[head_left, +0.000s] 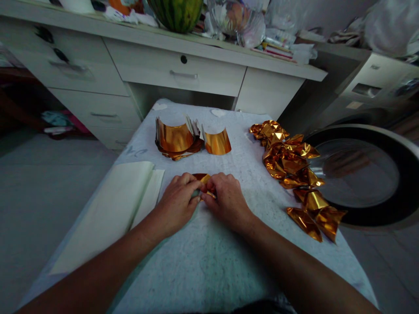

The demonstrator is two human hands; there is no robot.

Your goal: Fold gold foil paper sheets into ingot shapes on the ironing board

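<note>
My left hand (pixel 181 196) and my right hand (pixel 227 198) meet at the middle of the cloth-covered table, thumbs and fingertips pinching one small sheet of gold foil paper (pixel 202 178). Most of that sheet is hidden under the fingers. Beyond the hands stands a stack of curved gold foil sheets (pixel 176 138), with a single curled foil sheet (pixel 218 142) beside it on the right. A long heap of folded gold foil pieces (pixel 284 159) runs down the table's right side.
Large folded off-white paper (pixel 108 213) lies left of my forearm. A white drawer cabinet (pixel 203 78) carries a watermelon (pixel 178 13) and a glass bowl (pixel 232 19) behind the table. At the right, a washing machine's round door (pixel 363 174) reaches close to the table edge.
</note>
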